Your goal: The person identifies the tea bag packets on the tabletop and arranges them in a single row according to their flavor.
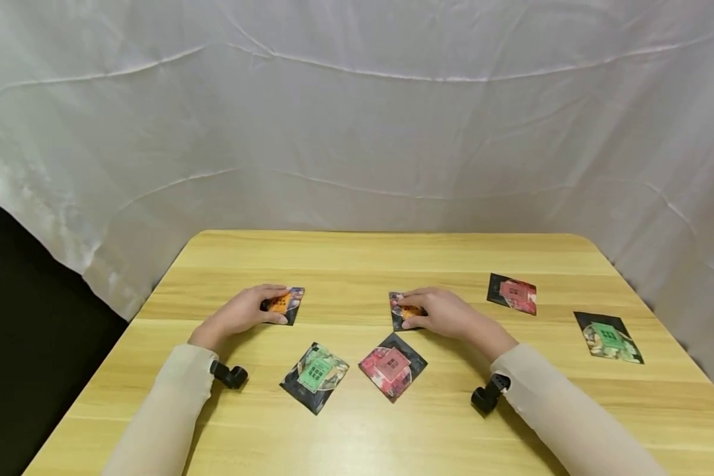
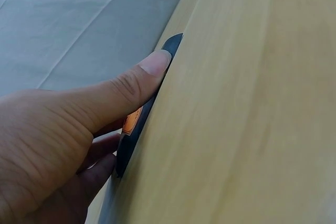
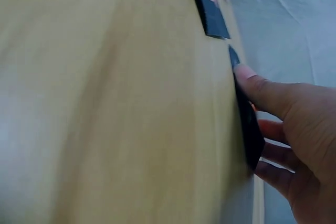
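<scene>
On the left half of the wooden table, my left hand [image 1: 244, 311] grips a small flat black sachet with an orange label [image 1: 293, 307], thumb across its near end and fingers along the opposite edge. Its dark edge shows against the tabletop in the left wrist view. My right hand [image 1: 449, 314] holds a second orange-labelled sachet [image 1: 396, 318] at its right side, thumb on top and fingers curled at the edge; both sachets are partly covered. Nearer to me lie a green-labelled sachet [image 1: 315, 375] and a red-labelled sachet [image 1: 393, 367], turned cornerwise, close to the right hand's sachet.
Farther right on the table [image 1: 357, 436] lie another red-labelled sachet [image 1: 514, 293] and another green-labelled sachet [image 1: 609, 337], beyond the right forearm. A pale curtain [image 1: 357, 132] hangs behind the table's far edge. Small black cameras sit on both wrists.
</scene>
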### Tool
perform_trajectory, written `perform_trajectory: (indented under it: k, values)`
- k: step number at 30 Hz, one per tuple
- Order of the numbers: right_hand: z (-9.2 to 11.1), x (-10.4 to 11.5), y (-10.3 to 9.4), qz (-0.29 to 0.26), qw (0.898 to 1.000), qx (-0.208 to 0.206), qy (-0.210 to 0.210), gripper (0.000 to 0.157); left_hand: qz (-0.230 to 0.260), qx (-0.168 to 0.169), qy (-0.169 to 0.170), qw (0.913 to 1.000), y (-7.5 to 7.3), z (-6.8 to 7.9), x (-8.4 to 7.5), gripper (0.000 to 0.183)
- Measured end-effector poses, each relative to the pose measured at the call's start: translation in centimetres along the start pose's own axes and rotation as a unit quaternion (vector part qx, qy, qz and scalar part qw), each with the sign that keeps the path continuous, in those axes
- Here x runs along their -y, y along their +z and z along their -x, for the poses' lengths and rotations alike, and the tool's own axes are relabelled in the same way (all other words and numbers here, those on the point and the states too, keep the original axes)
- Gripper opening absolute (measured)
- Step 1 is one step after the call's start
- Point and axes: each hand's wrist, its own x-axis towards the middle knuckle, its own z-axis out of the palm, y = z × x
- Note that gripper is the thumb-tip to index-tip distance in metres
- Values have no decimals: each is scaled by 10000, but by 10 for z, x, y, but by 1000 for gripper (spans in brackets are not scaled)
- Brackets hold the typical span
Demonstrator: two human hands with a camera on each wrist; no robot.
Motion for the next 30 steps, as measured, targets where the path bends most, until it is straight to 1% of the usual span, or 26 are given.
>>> perform_trajectory:
  k: [7,11,15,20,24,30]
  values:
    - [-17,12,5,94,9999,4,-133,54,-38,-3,-46,10000,0,2,1,77]
    - [-27,20,10,80,10000,27,-34,56,31,8,-39,10000,0,1,1,78]
    - [-36,30,12,33,9998,37,192,57,54,6,-35,10000,0,-1,0,78]
    - [-42,39,13,37,9992,100,396,57,55,45,-67,10000,0,-4,-1,80]
    - [-47,43,14,106,9988,145,463,56,78,44,-80,9999,0,-5,-2,80]
    - [-54,49,17,260,9986,174,431,56,90,23,-117,9999,0,-2,-2,79]
